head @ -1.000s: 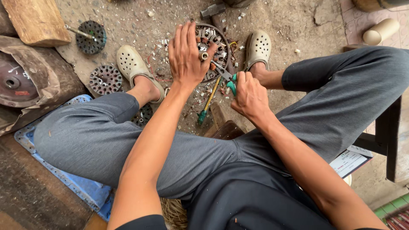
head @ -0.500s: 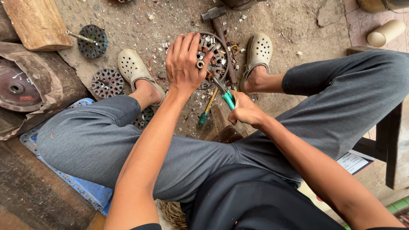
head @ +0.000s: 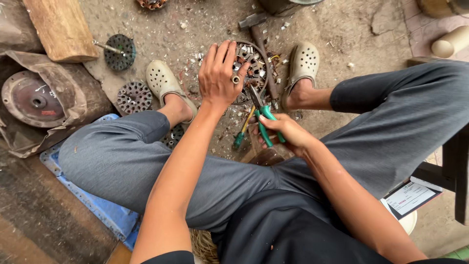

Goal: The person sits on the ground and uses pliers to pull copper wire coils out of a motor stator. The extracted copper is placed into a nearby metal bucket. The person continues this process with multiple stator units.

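Note:
A round metal motor stator (head: 249,68) with copper scraps in it lies on the dirt between my two feet. My left hand (head: 220,76) rests spread over its left side and steadies it. My right hand (head: 286,132) is shut on green-handled pliers (head: 263,117), whose jaws point up into the stator beside the left fingers. A screwdriver with a yellow and green handle (head: 243,128) lies on the ground just below the stator. A hammer (head: 256,34) lies along the stator's right side.
Two perforated metal discs (head: 133,97) (head: 118,51) lie left of my left foot. A wooden block (head: 61,27) and a rusty round cover (head: 31,100) on torn sacking are at far left. A blue board (head: 97,208) lies under my left leg. A dark stool (head: 452,171) stands right.
My right hand has drawn back toward my body with the pliers. The left hand stays on the stator, and the view has shifted slightly.

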